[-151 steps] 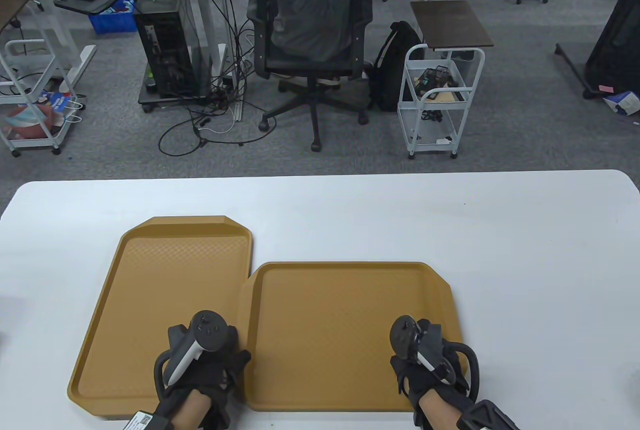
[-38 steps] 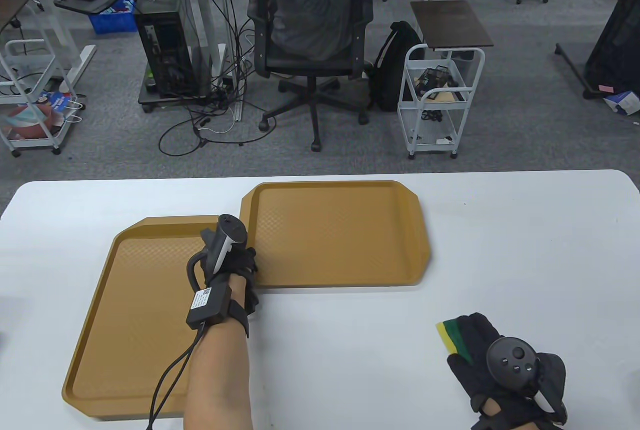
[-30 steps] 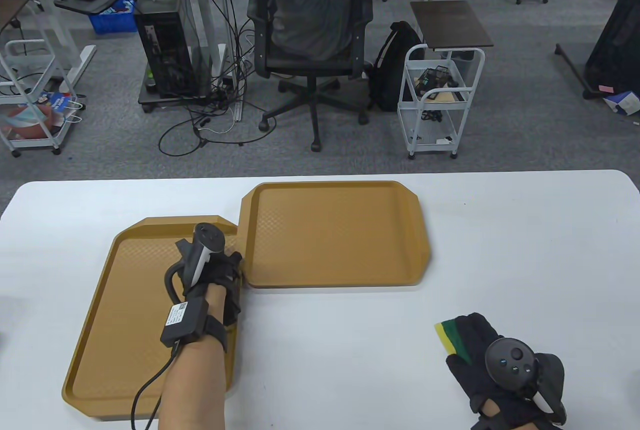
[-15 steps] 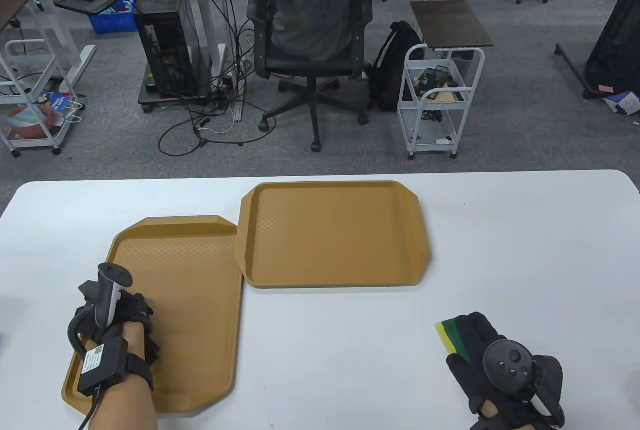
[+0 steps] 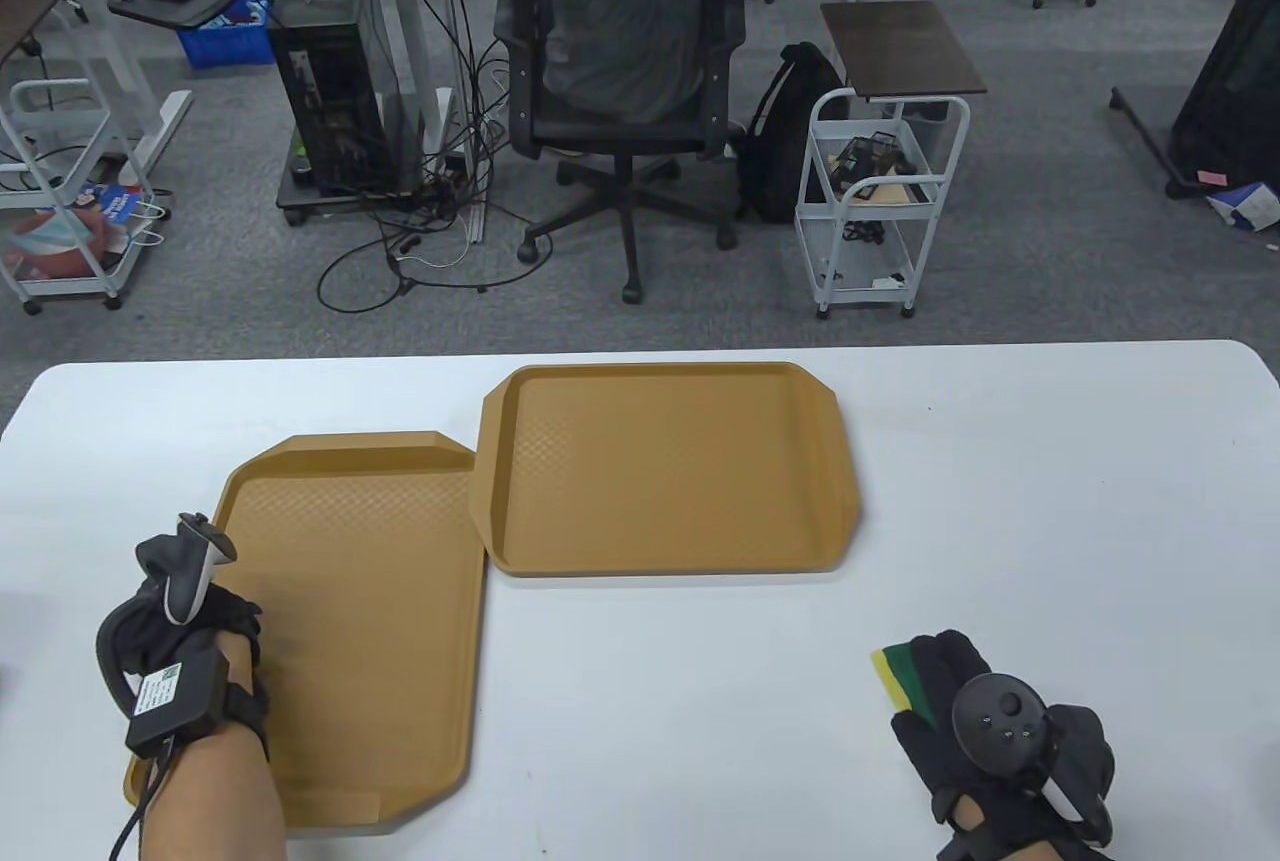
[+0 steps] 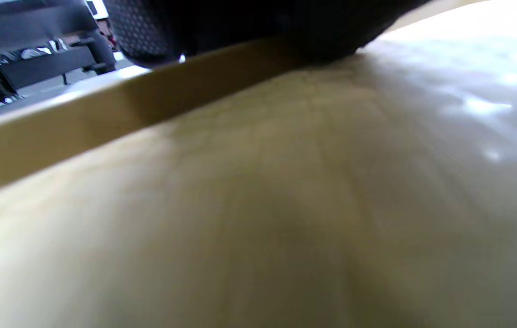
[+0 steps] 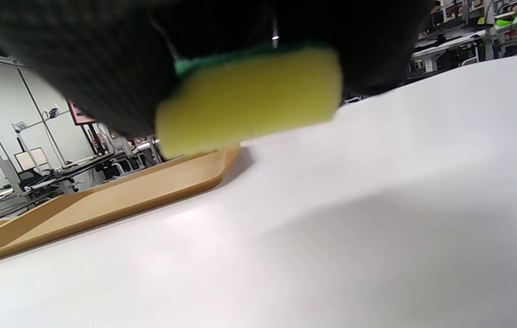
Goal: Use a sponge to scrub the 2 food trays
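Two trays (image 5: 670,466) touch on table (image 5: 1050,501); right hand (image 5: 985,726) grips sponge (image 5: 900,676), left hand (image 5: 190,621) on near tray (image 5: 370,621), finger state unclear.

Table view bright, even, sharp; soft shadows. Both wrist views blurred close up. Glare on tray (image 6: 482,107) floor.
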Available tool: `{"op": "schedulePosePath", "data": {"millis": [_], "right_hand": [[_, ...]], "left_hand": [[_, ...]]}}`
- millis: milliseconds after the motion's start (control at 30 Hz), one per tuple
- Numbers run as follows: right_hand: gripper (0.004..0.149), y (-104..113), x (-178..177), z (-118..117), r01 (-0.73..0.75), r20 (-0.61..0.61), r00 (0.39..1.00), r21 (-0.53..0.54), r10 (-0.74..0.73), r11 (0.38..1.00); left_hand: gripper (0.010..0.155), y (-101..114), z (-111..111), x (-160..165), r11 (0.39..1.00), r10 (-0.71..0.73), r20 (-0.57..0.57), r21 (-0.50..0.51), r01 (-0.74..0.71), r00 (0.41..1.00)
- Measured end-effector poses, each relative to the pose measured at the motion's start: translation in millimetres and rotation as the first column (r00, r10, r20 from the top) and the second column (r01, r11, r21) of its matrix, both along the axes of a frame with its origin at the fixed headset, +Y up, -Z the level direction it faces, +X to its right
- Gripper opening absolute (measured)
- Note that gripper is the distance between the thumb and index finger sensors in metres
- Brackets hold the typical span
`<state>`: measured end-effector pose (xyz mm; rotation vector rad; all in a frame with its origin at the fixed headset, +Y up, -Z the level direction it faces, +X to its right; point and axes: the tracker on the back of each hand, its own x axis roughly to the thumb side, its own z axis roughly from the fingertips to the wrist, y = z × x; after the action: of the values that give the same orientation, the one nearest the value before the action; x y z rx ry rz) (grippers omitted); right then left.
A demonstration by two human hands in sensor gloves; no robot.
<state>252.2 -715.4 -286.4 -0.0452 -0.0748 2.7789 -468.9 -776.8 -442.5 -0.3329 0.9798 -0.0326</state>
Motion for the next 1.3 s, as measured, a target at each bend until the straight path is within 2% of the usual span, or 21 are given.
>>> {"op": "schedulePosePath", "data": {"millis": [67,100,167,200,233,300,367,567,700,833,967,1133,1233,1300], "right_hand": [[0.071,0.3,0.1,0.0,-0.001,0.003,1.000,0.003,0.001,1.000],[0.071,0.9,0.6,0.2,0.000,0.006,1.000,0.008,0.000,1.000],[0.071,1.7,1.7,0.7,0.002,0.013,1.000,0.016,-0.003,1.000],[0.071,2.1,2.2,0.9,0.003,0.015,1.000,0.019,-0.004,1.000],[0.071,2.5,2.6,1.0,0.008,0.016,1.000,0.022,-0.008,1.000],[0.071,2.9,2.9,1.2,0.008,0.016,1.000,0.025,-0.009,1.000],[0.071,2.7,3.2,1.2,0.009,0.015,1.000,0.026,-0.009,1.000],[0.071,4.1,4.3,2.0,0.014,0.013,1.000,0.038,-0.015,0.999],[0.071,4.5,4.6,2.4,0.017,0.012,1.000,0.046,-0.018,0.999],[0.071,5.2,5.0,2.8,0.023,0.014,1.000,0.054,-0.024,0.998],[0.071,5.9,6.0,3.2,0.032,0.014,0.999,0.062,-0.033,0.998],[0.071,6.9,8.3,3.7,0.045,0.012,0.999,0.066,-0.046,0.997],[0.071,7.5,10.0,4.0,0.046,0.005,0.999,0.070,-0.047,0.996],[0.071,8.4,11.6,4.4,0.047,0.005,0.999,0.074,-0.047,0.996]], "left_hand": [[0.051,-0.8,3.1,-5.6,0.998,0.044,-0.029,0.036,-0.043,0.999],[0.051,0.1,7.8,-10.8,0.991,0.103,-0.069,0.087,-0.097,0.992],[0.051,-2.4,18.4,-21.2,0.920,0.316,-0.137,0.284,-0.269,0.939],[0.052,-0.5,21.8,-24.3,0.858,0.421,-0.139,0.382,-0.343,0.896],[0.051,3.6,24.6,-25.7,0.824,0.437,-0.141,0.458,-0.333,0.888],[0.051,10.8,28.2,-29.0,0.854,0.369,-0.153,0.446,-0.269,0.917],[0.051,16.4,30.4,-33.3,0.826,0.396,-0.130,0.483,-0.291,0.909],[0.051,39.3,33.8,-32.9,0.783,0.356,-0.077,0.568,-0.252,0.931],[0.051,57.4,23.6,-18.0,0.734,0.327,0.056,0.614,-0.291,0.943],[0.051,73.0,5.0,14.9,0.716,0.290,0.213,0.599,-0.359,0.933],[0.050,79.7,-19.0,67.5,0.725,0.292,0.384,0.509,-0.465,0.876],[0.050,71.1,-48.7,164.4,0.737,0.333,0.633,0.287,-0.612,0.698],[0.050,61.9,-58.7,225.7,0.753,0.334,0.739,0.164,-0.637,0.585],[0.050,53.3,-62.6,266.5,0.786,0.333,0.786,0.074,-0.614,0.521]]}}
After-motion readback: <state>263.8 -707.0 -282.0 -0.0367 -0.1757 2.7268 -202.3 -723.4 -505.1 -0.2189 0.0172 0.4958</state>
